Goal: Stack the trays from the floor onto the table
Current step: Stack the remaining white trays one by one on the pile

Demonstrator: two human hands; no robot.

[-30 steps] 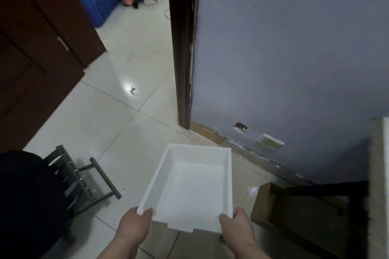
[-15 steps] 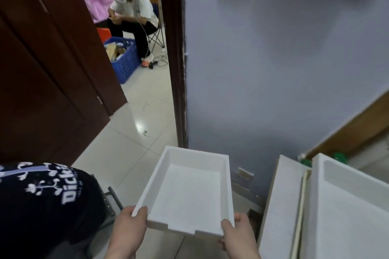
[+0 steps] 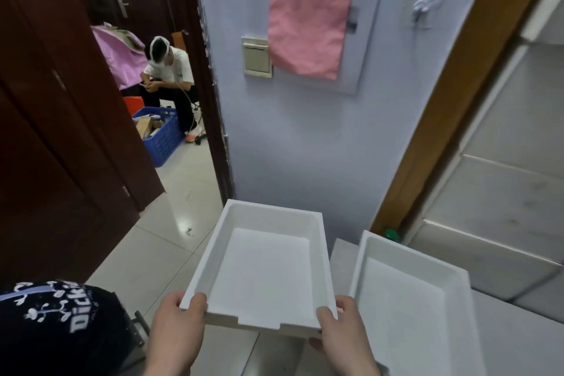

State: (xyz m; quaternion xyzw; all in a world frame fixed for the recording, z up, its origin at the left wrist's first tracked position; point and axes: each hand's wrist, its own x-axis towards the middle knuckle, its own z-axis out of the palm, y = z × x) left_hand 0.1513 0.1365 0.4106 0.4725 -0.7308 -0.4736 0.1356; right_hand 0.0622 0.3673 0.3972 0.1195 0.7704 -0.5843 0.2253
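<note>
I hold a white foam tray [image 3: 262,265] in the air in front of me, roughly level, its open side up. My left hand [image 3: 175,330] grips its near left corner, thumb over the rim. My right hand [image 3: 341,333] grips the near right corner the same way. A second white tray [image 3: 409,308] lies on the grey table [image 3: 518,342] at the lower right, just right of the held tray, its near end cut off by the frame.
A lilac wall [image 3: 305,146] with a pink sheet [image 3: 308,9] and a switch plate [image 3: 257,56] faces me. At left, a dark wooden door [image 3: 61,131] stands open; beyond it a person [image 3: 169,76] sits by a blue crate [image 3: 161,134]. Tiled floor [image 3: 158,241] lies below.
The view has risen from the floor to the wall and table. The tray has come up with my hands and now sits beside the tray on the table.
</note>
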